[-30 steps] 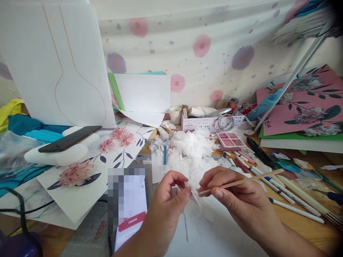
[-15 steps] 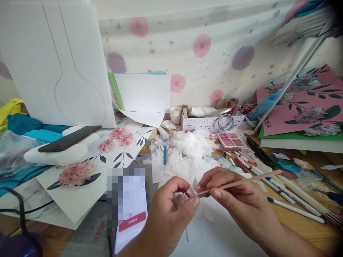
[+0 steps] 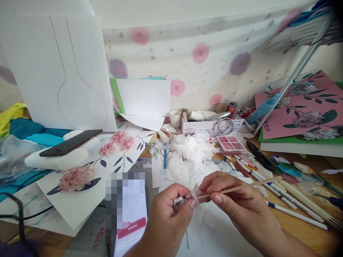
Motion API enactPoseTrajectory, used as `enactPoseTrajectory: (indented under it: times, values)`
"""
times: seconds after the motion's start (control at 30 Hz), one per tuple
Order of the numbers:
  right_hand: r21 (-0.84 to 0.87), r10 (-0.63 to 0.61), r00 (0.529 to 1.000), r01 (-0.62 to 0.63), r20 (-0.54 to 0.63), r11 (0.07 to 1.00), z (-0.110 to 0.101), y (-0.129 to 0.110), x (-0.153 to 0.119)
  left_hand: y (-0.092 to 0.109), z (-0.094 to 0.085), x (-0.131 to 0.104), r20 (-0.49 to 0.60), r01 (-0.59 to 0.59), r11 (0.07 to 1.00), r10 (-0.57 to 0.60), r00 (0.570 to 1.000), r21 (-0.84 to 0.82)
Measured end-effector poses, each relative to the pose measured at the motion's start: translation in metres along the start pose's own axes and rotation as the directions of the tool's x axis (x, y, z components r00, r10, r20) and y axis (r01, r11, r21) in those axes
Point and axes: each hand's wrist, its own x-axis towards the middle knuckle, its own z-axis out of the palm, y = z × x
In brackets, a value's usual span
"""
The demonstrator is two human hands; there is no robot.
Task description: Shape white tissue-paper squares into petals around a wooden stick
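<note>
Between the thumb and fingers of my left hand (image 3: 171,216) is a small piece of white tissue paper (image 3: 196,195), crumpled and thin. My right hand (image 3: 235,205) pinches a slim wooden stick (image 3: 248,186), and the stick's left end presses into the paper. The fingertips of both hands are close together. Just beyond them lies a loose heap of white tissue paper pieces (image 3: 191,150). A white sheet (image 3: 217,237) spreads out under my hands. The inside of my left palm is partly hidden.
A lit phone (image 3: 131,221) lies left of my hands, and a dark phone (image 3: 71,142) rests on white rolls. Petal-flower pictures (image 3: 77,178) cover the left side. Several pens (image 3: 297,214), a pink palette (image 3: 230,144) and a tape roll (image 3: 225,125) are at right.
The stick's tip has pushed further left into the tissue paper, which now folds up around it. Both hands stay nearly in place. The whole view has shifted slightly.
</note>
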Motion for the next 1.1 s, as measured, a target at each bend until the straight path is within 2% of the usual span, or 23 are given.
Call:
enactPoseTrajectory:
  times: [0.33, 0.53, 0.67, 0.8, 0.9, 1.0, 1.03, 1.1]
  values:
    - [-0.151, -0.062, 0.998, 0.063, 0.016, 0.987, 0.001, -0.006, 0.004, -0.004, 0.0, 0.0, 0.01, -0.001, 1.0, 0.001, 1.0, -0.003]
    - [-0.085, -0.06, 0.997, 0.055, -0.051, 0.995, 0.0, 0.002, 0.001, -0.004, -0.001, 0.001, 0.01, 0.005, 0.996, -0.004, 1.0, -0.088]
    - [0.081, 0.052, 0.995, -0.045, -0.083, 0.996, -0.003, 0.012, 0.0, -0.005, -0.001, 0.001, -0.032, -0.058, 0.984, 0.054, 0.998, -0.166]
    - [0.196, 0.171, 0.973, -0.139, -0.154, 0.971, -0.006, 0.014, 0.003, -0.008, -0.003, 0.0, -0.021, -0.123, 0.984, 0.121, 0.992, -0.13]
    - [0.235, 0.254, 0.95, -0.209, -0.183, 0.949, -0.011, 0.014, 0.008, -0.007, -0.004, 0.001, -0.017, -0.124, 0.987, 0.123, 0.992, -0.107]
    - [0.151, 0.284, 0.935, -0.256, -0.213, 0.955, -0.02, 0.019, 0.013, -0.006, -0.004, 0.001, -0.027, -0.087, 0.99, 0.084, 0.996, -0.11]
    - [0.066, 0.271, 0.937, -0.263, -0.222, 0.963, -0.024, 0.022, 0.014, -0.005, -0.004, 0.0, -0.033, -0.079, 0.99, 0.075, 0.997, -0.113]
    - [-0.222, 0.204, 0.958, -0.248, -0.203, 0.943, -0.03, 0.03, 0.017, -0.003, -0.003, 0.0, -0.051, -0.075, 0.991, 0.07, 0.996, -0.114]
